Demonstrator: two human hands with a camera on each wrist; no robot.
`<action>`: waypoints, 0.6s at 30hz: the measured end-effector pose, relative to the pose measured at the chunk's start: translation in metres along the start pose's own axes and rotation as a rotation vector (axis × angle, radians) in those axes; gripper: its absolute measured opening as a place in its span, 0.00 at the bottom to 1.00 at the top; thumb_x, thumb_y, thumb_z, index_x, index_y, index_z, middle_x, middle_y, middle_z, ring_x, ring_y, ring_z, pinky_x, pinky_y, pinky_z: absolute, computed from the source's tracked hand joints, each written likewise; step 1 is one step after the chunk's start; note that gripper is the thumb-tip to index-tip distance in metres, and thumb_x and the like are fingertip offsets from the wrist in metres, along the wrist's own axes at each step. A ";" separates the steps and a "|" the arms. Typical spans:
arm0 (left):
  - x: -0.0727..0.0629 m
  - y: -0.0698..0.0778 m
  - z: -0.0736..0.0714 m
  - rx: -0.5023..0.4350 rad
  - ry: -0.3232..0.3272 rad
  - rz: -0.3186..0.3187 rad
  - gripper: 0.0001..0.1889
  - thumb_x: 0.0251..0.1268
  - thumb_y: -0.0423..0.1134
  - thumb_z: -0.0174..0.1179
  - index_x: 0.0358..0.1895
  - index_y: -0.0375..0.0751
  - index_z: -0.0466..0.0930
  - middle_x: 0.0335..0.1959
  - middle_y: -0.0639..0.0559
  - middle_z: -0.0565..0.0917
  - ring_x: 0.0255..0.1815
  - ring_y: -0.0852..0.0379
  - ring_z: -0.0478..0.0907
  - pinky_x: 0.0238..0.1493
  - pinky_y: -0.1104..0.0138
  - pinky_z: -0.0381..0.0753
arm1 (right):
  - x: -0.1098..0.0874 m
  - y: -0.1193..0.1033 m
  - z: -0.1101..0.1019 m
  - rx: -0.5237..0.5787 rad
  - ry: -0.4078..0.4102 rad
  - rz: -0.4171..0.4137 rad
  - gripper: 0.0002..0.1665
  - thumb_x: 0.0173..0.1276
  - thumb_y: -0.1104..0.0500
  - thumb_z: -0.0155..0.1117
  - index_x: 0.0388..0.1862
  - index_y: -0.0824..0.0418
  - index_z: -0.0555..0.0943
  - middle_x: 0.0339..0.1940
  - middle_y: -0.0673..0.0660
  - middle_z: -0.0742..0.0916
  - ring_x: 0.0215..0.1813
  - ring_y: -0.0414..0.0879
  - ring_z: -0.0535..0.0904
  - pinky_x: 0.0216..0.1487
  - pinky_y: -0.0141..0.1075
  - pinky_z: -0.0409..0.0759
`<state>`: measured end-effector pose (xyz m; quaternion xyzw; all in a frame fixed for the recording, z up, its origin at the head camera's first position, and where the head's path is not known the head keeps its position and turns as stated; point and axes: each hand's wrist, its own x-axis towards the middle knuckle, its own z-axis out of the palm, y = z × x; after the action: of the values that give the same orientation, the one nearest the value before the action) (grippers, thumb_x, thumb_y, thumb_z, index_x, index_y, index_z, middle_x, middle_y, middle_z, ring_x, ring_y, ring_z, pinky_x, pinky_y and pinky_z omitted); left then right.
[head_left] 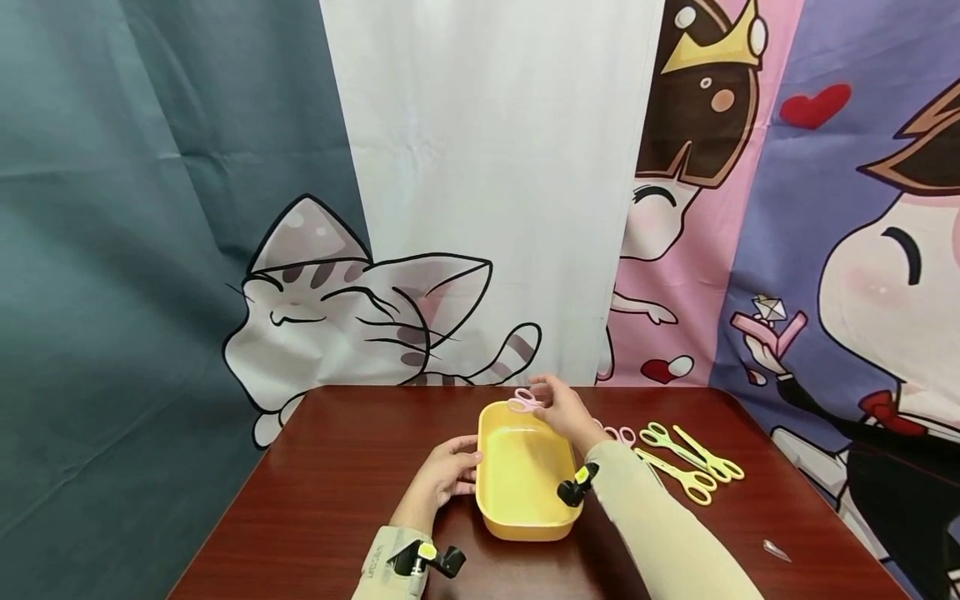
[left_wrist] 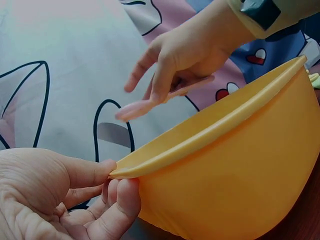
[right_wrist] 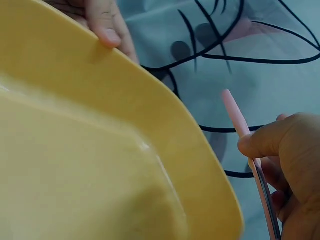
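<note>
A yellow plastic basin (head_left: 525, 479) stands on the table, its inside bare. At its left rim is my left hand (head_left: 447, 471); the left wrist view shows thumb and fingers pinching the rim. My right hand (head_left: 566, 414) is over the basin's far end and holds pink scissors (right_wrist: 235, 114) between thumb and fingers. Their finger loops point left, away from the palm, and the hand partly hides the blades. In the left wrist view the scissors (left_wrist: 134, 109) appear above the rim, apart from it.
Right of the basin lie more scissors: a pink-handled pair (head_left: 627, 435) partly behind my right arm, a green pair (head_left: 657, 433) and yellow pairs (head_left: 696, 485). A small clear piece (head_left: 776, 550) lies near the right table edge. A printed curtain (head_left: 487, 208) hangs behind the table.
</note>
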<state>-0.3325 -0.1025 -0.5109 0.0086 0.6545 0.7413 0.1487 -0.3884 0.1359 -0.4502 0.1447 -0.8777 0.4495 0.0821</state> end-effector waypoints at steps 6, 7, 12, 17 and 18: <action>0.001 0.003 -0.005 0.009 0.002 -0.012 0.25 0.64 0.34 0.57 0.65 0.38 0.65 0.39 0.36 0.80 0.25 0.54 0.79 0.26 0.60 0.82 | 0.008 -0.004 0.021 -0.028 -0.125 -0.015 0.28 0.57 0.72 0.65 0.54 0.51 0.73 0.49 0.54 0.82 0.40 0.45 0.77 0.40 0.38 0.77; 0.001 0.003 -0.005 0.007 0.002 -0.015 0.25 0.64 0.34 0.56 0.65 0.38 0.65 0.39 0.36 0.80 0.25 0.54 0.79 0.26 0.60 0.82 | 0.009 -0.004 0.024 -0.037 -0.146 -0.016 0.27 0.57 0.72 0.65 0.53 0.52 0.73 0.49 0.54 0.82 0.39 0.45 0.77 0.39 0.37 0.77; 0.002 0.001 -0.005 -0.002 -0.008 -0.022 0.25 0.64 0.34 0.56 0.65 0.38 0.65 0.41 0.34 0.79 0.25 0.54 0.79 0.26 0.60 0.82 | 0.009 -0.002 0.031 -0.054 -0.225 -0.034 0.26 0.55 0.74 0.65 0.51 0.59 0.74 0.48 0.57 0.82 0.40 0.47 0.76 0.39 0.37 0.77; 0.003 0.000 -0.003 -0.007 -0.027 -0.021 0.24 0.65 0.33 0.56 0.64 0.38 0.65 0.40 0.35 0.80 0.24 0.55 0.79 0.25 0.61 0.82 | 0.008 0.000 0.034 -0.039 -0.273 -0.083 0.26 0.51 0.79 0.62 0.50 0.64 0.74 0.46 0.63 0.83 0.42 0.53 0.77 0.40 0.40 0.77; 0.003 -0.001 -0.003 -0.009 -0.030 -0.022 0.24 0.64 0.33 0.56 0.64 0.38 0.65 0.40 0.35 0.80 0.24 0.55 0.79 0.25 0.61 0.82 | 0.007 0.001 0.035 -0.028 -0.283 -0.091 0.26 0.51 0.80 0.61 0.50 0.65 0.74 0.46 0.64 0.83 0.42 0.55 0.77 0.41 0.41 0.77</action>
<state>-0.3354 -0.1043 -0.5122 0.0120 0.6490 0.7423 0.1665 -0.3961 0.1069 -0.4694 0.2451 -0.8792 0.4080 -0.0203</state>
